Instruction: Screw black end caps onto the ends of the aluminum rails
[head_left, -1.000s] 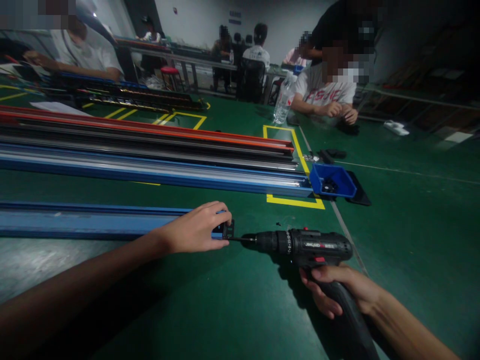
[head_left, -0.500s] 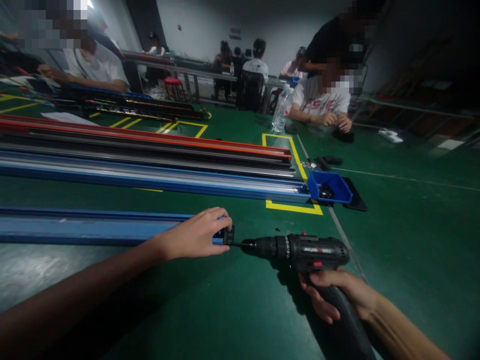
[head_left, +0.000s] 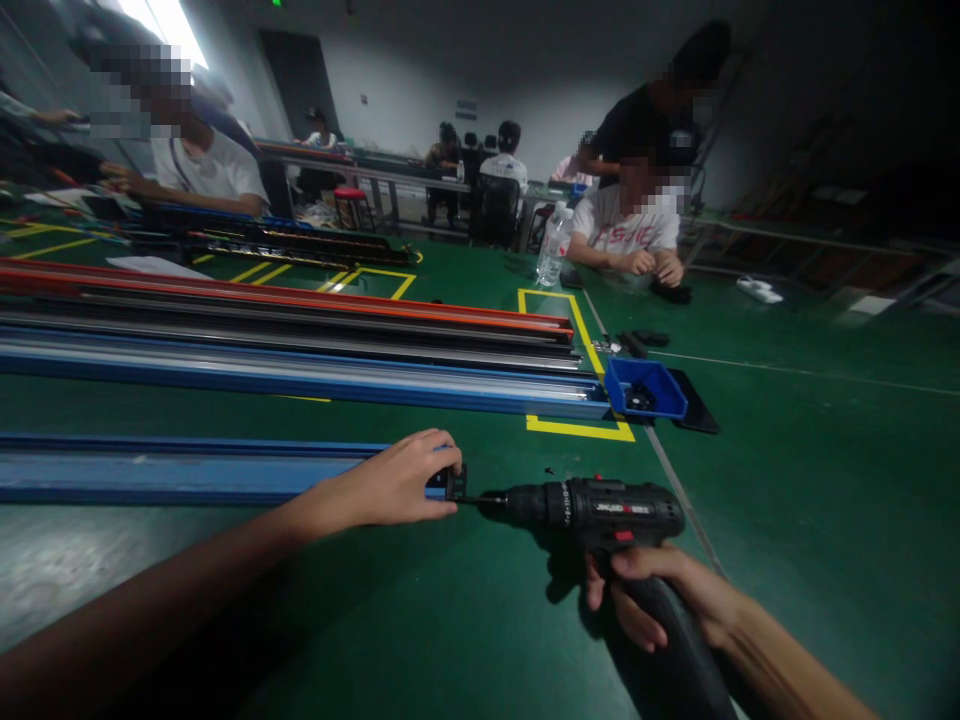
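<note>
A long blue rail (head_left: 172,475) lies across the green table (head_left: 450,620) in front of me. My left hand (head_left: 397,485) is closed around its right end, where a small black end piece (head_left: 456,483) sits. My right hand (head_left: 660,595) grips the handle of a black cordless drill (head_left: 600,508). The drill lies level, and its bit points left and meets the black end piece.
Behind lie several long rails, blue, grey and orange (head_left: 300,340). A blue parts bin (head_left: 645,388) stands at their right end inside yellow floor tape (head_left: 577,425). A water bottle (head_left: 551,245) and seated people are further back.
The drill has moved left until its bit meets the end piece. My head has tilted up, so everything sits lower in view. My left hand keeps its hold.
</note>
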